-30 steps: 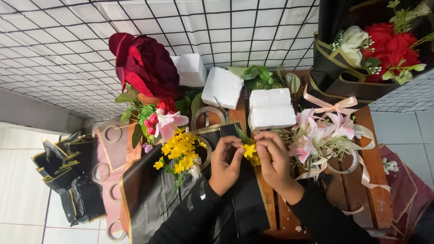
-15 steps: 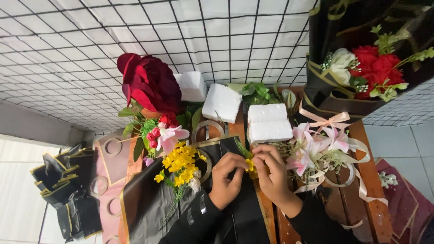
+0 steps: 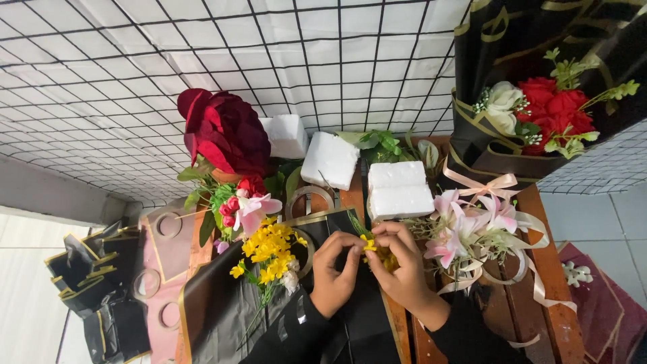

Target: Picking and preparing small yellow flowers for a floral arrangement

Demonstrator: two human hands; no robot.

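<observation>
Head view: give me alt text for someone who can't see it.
Two hands, left hand and right hand, pinch a small yellow flower sprig between their fingers over black wrapping paper on a wooden table. Around them lie a yellow flower bunch, a large dark red rose, white foam blocks and pink lilies.

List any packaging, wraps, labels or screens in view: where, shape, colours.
Bouquet wrap: top right, black cone, gold trim, peach ribbon.
Wrapping sheet: under both hands, black, gold edge.
Pink sheet: left of it, ring pattern.
Black wraps: far left, stacked, gold-edged.
No labels or screens seen.
</observation>
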